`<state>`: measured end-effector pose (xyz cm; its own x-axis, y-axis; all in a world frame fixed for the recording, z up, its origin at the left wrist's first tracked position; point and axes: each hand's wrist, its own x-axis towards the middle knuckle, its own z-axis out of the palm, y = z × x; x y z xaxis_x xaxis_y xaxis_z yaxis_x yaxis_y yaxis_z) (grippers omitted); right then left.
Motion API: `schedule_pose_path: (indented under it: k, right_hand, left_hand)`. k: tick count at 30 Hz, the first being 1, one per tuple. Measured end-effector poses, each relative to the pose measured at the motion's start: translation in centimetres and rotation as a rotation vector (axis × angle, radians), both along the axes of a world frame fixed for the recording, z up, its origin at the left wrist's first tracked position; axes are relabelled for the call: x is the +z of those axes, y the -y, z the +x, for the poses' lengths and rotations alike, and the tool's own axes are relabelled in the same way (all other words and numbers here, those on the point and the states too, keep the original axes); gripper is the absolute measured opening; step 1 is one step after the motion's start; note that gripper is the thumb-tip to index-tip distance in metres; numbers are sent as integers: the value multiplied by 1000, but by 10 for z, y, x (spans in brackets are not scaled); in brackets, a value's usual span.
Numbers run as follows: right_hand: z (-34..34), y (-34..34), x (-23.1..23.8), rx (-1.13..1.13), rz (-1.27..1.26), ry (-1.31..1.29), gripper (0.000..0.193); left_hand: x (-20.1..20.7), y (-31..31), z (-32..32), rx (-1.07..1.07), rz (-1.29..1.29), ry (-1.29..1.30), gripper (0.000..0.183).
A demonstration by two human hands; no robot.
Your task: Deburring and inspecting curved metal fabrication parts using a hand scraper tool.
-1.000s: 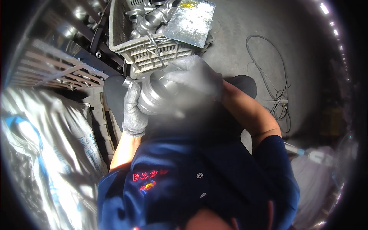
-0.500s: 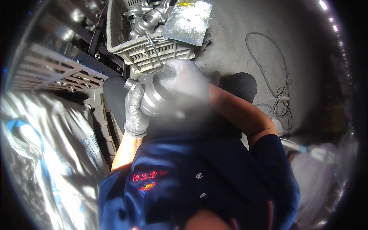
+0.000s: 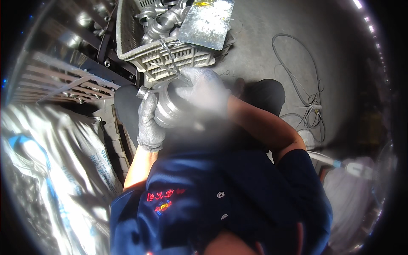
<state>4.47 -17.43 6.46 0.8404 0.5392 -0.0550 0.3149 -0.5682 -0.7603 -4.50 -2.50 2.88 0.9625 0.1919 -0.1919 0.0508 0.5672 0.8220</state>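
Observation:
My left hand, in a grey knitted glove, is closed around the side of a silvery metal pipe fitting. The fitting has a wide ringed body, and a threaded stub sticks out at its upper left. Over the fitting's upper right side, my gloved right hand is closed, thumb and fingers pinching a slim metal tool. A thin strip runs from there up toward the crate; whether it is all one piece, I cannot tell. Blur covers the fitting's lower right.
Beyond my hands stands a grey plastic crate of similar fittings, a shiny metal sheet across its right corner. A slatted rack is at the left, above white sacks. Cable lies on the floor at right.
My right hand has shifted very slightly against the fitting. My left hand keeps its hold, and the whole view has moved a little.

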Motion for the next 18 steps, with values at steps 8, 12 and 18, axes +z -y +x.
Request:
schedule_pose_path:
  k: [8,12,18]
  right_hand:
    - [9,10,-11,141,304,-178,39]
    - [7,5,-7,66,97,-55,40]
    - [7,6,-18,39,134,-6,33]
  left_hand:
    - [1,1,1,-50,-94,-9,42]
    - [2,1,1,-50,-118,-48,42]
    - [-5,-2,1,-61,-103,-25,41]
